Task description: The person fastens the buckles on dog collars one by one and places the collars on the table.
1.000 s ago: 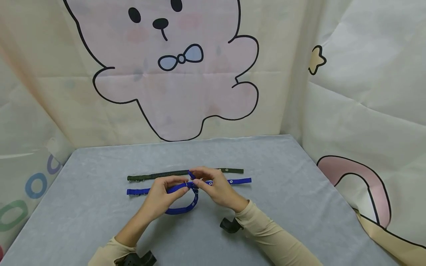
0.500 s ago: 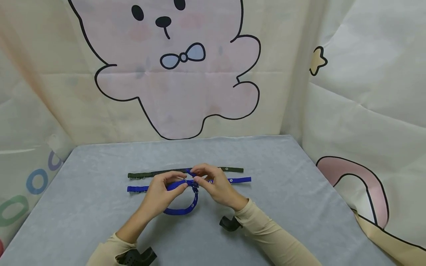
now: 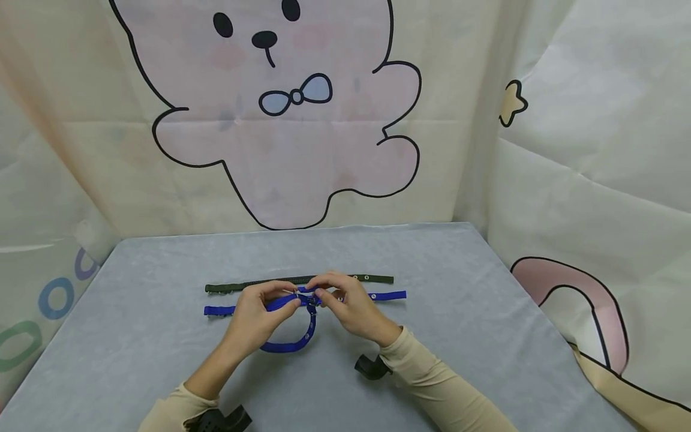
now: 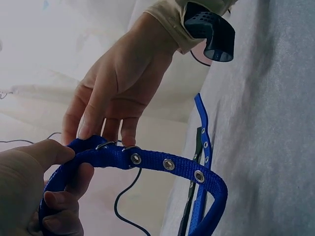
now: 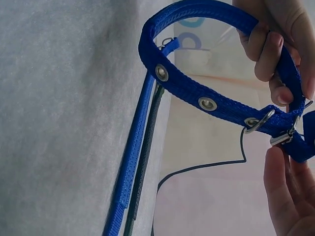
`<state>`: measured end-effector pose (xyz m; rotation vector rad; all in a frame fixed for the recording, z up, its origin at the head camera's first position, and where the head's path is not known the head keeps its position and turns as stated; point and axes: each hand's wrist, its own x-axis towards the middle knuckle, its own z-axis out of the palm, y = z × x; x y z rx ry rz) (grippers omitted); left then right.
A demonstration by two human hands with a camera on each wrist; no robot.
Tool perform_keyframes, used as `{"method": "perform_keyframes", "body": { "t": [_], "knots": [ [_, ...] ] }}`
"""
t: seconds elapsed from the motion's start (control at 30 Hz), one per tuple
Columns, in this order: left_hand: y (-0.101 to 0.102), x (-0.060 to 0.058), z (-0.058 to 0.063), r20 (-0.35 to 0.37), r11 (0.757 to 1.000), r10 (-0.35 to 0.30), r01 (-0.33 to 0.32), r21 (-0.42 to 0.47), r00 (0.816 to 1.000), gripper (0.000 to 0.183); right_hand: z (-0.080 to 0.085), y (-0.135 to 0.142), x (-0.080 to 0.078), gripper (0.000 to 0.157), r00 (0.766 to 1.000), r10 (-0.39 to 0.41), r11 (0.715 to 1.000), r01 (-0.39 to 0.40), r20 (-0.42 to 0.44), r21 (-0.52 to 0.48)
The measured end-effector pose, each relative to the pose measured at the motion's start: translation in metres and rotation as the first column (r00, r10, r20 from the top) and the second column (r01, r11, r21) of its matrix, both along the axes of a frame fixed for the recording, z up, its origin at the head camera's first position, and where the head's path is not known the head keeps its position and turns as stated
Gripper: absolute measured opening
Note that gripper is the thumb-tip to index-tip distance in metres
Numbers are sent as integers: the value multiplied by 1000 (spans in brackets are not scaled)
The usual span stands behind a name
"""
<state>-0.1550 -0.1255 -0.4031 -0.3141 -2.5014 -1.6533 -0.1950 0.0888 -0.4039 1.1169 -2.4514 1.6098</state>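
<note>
A blue dog collar is bent into a loop and held up over the table between both hands. Metal-rimmed eyelets run along its strap, and a metal buckle and a D-ring show in the right wrist view. My left hand pinches the band beside the buckle, thumb on the near side and fingers behind. The right hand pinches the strap's free end by the buckle with thumb and fingertips. How far that end passes through the buckle is partly hidden by the fingers.
Behind the hands, a second blue collar lies stretched out on the grey cloth-covered table. Farther back, a dark green collar lies roughly parallel to it. Cartoon-printed curtains stand around the table's back and sides.
Both hands keep their hold on the collar and have shifted slightly left. The strap end at the right fingers stood up more before and now lies flatter.
</note>
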Motion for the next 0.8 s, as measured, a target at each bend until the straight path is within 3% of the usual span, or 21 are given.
{"method": "perform_keyframes", "body": {
  "t": [0.8],
  "knots": [
    [-2, -1, -1, 8, 1000, -24, 24, -9, 1000, 22, 0, 0, 1, 19, 998, 4, 999, -1, -61, 44]
  ]
}}
